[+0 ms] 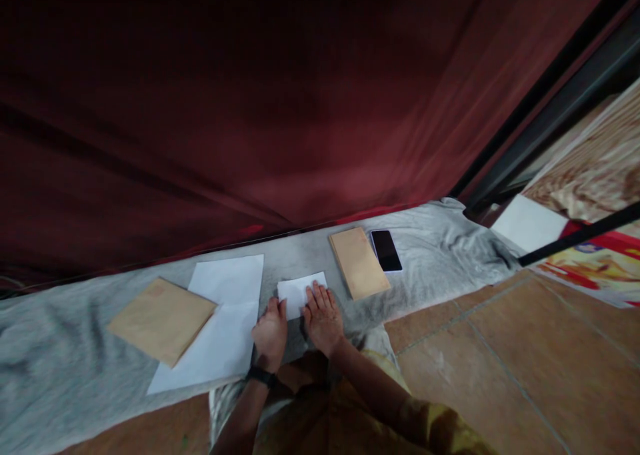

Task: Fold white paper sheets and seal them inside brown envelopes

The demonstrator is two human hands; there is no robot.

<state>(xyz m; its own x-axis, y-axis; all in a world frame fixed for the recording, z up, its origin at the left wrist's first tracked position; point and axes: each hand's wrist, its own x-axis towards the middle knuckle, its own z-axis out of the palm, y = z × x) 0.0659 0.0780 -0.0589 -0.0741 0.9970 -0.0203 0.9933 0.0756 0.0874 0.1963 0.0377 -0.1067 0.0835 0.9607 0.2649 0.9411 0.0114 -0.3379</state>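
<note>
A small folded white sheet of paper lies on the grey cloth in front of me. At its left edge my left hand, with a dark band on the wrist, has its fingers curled in and grips the paper's side. My right hand rests flat on the paper's right part, fingers stretched out and slightly spread, hiding that corner. Left of my hands lies a larger white sheet with a crease across it. A stack of brown envelopes partly covers that sheet.
Right of my hands, another stack of brown envelopes lies beside a dark-screened phone. Grey cloth covers the long surface. A dark red curtain hangs behind it. Tiled floor and a black metal bar are at right.
</note>
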